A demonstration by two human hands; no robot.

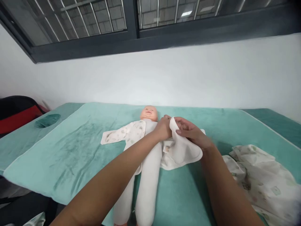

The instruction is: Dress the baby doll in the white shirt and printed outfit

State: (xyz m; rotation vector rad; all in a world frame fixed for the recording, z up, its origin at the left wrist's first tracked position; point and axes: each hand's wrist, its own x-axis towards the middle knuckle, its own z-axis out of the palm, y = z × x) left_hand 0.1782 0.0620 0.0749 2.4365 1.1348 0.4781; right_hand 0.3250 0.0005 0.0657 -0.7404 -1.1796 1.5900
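Observation:
A baby doll (149,113) lies on its back on a green-covered bed (77,150), its head toward the wall. White cloth covers its body and legs, and a printed baby shirt (135,131) lies over one side, with a sleeve stretched out to the left. The shirt's other front panel (185,150) is lifted, showing its white inside and a small label. My left hand (164,128) is closed at the panel's edge by the doll's shoulder. Beside it my right hand (194,133) pinches the same panel between thumb and fingers.
Crumpled printed baby clothes (268,179) lie on the bed at the right. A black and red item (20,114) stands at the far left, near a hole (47,121) in the bed. Behind the bed rises a white wall (150,78) under a dark-framed window (133,18).

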